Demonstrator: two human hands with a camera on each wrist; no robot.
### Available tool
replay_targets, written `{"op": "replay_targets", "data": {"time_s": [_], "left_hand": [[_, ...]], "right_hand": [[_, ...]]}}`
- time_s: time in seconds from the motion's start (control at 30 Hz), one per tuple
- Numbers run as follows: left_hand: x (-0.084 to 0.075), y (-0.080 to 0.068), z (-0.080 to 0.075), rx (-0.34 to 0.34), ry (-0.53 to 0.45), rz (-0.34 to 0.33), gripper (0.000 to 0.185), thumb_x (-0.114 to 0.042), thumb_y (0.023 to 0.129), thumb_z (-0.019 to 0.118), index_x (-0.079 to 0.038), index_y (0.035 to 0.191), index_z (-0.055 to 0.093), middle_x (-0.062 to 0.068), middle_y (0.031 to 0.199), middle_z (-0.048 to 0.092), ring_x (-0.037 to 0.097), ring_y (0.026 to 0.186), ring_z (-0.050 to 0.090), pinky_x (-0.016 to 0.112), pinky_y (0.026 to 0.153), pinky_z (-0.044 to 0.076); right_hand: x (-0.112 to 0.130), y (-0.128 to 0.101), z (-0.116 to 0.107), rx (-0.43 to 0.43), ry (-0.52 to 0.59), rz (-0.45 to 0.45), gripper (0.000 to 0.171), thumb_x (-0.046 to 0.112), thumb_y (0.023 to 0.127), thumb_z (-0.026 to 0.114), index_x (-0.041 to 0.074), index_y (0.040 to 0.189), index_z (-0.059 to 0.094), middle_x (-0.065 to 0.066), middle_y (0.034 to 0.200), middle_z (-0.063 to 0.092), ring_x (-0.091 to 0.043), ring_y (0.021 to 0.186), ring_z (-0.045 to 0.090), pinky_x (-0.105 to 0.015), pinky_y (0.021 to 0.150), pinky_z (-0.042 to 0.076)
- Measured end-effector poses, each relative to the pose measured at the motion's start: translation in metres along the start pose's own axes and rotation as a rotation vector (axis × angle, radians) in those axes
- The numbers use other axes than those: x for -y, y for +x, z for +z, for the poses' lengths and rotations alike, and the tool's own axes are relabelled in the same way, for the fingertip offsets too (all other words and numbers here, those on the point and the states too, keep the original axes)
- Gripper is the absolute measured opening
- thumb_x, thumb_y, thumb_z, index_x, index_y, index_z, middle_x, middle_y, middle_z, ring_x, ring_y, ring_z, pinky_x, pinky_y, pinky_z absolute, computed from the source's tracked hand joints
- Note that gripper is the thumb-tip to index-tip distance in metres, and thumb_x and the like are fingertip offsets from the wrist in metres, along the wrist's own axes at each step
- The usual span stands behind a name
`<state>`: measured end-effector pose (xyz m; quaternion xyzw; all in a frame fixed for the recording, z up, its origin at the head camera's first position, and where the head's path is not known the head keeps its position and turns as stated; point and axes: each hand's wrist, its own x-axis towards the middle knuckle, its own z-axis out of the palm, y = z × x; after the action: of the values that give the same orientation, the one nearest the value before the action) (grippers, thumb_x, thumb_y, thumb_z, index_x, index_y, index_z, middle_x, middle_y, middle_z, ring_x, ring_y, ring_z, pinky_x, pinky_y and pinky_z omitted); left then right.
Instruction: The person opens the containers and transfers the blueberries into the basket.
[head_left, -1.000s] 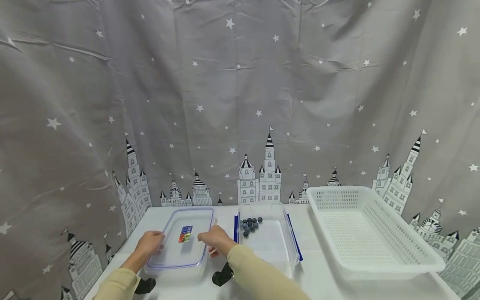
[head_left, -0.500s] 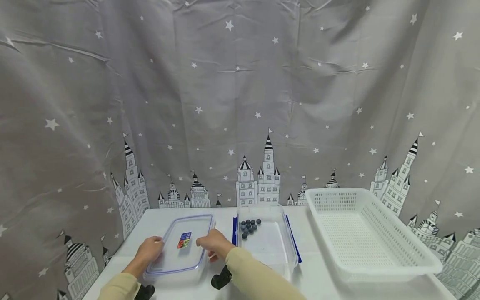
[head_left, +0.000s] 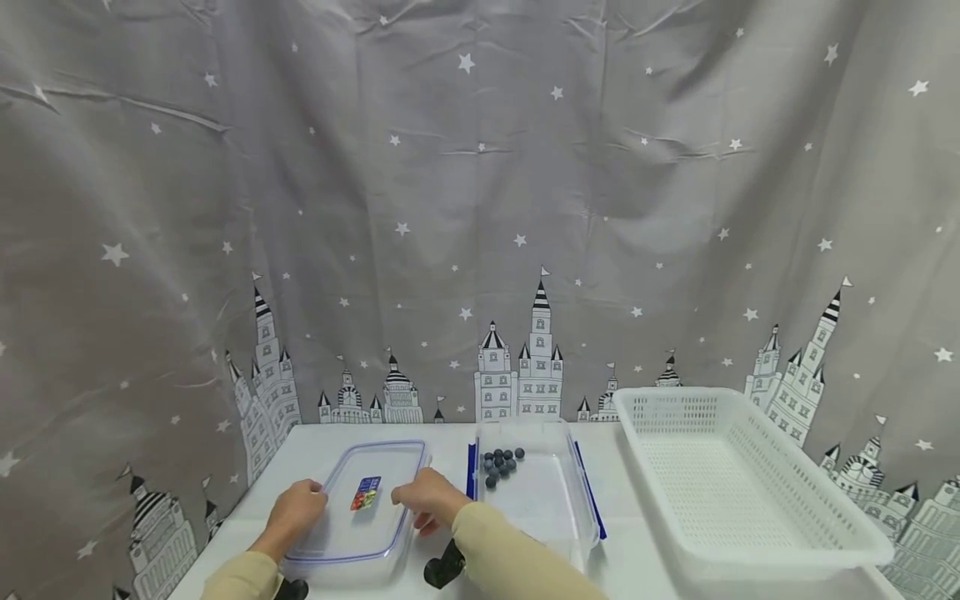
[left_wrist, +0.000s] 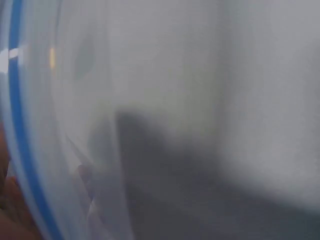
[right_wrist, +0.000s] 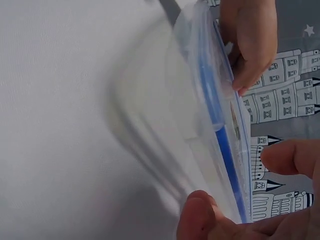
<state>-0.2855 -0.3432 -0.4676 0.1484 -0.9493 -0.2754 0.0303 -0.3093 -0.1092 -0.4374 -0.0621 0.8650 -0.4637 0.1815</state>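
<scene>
Between both hands, lid flat, lengthwise front-to-back

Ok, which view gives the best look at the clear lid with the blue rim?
The head view: the whole lid shows, held between left hand and right hand. The right wrist view shows it edge-on; the left wrist view only a blurred close-up of its rim.

You face a grey curtain printed with white stars and a row of castles along its lower hem, hanging in soft folds behind the far edge of a white table. Even light falls across the cloth and tabletop.
</scene>
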Motion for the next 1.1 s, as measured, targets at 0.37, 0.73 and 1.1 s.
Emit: {"op": "replay_targets", "data": {"time_s": [0.37, 0.73, 1.1], "left_hand": [[-0.003, -0.009, 0.002, -0.1, 0.108, -0.023, 0.043, -0.015, 0.085, 0.06, 0.011, 0.12, 0.061, 0.035, 0.12, 0.06, 0.053, 0.106, 0.056, 0.066, 0.087, 0.044], [-0.032, -0.002, 0.008, -0.321, 0.079, 0.112, 0.034, -0.014, 0.086, 0.058, 0.006, 0.111, 0.069, 0.02, 0.101, 0.065, 0.04, 0.097, 0.059, 0.055, 0.078, 0.048], [-0.097, -0.027, 0.021, -0.311, 0.02, 0.254, 0.028, -0.019, 0.088, 0.06, -0.004, 0.109, 0.072, 0.011, 0.102, 0.066, 0.032, 0.1, 0.06, 0.052, 0.079, 0.051]], "right_hand": [[0.003, -0.009, -0.003, -0.036, -0.192, -0.058, 0.04, 0.03, 0.086, 0.074, -0.004, 0.108, 0.066, -0.013, 0.09, 0.066, -0.028, 0.057, 0.07, -0.034, 0.061, 0.058], [0.023, -0.026, -0.034, -0.052, -0.174, -0.192, 0.038, 0.03, 0.09, 0.07, -0.003, 0.109, 0.071, -0.012, 0.096, 0.071, -0.021, 0.058, 0.066, -0.032, 0.056, 0.056], [0.015, -0.039, -0.072, -0.059, -0.017, -0.286, 0.032, 0.023, 0.09, 0.066, 0.002, 0.113, 0.074, -0.007, 0.097, 0.073, -0.017, 0.066, 0.067, -0.033, 0.057, 0.058]]}}
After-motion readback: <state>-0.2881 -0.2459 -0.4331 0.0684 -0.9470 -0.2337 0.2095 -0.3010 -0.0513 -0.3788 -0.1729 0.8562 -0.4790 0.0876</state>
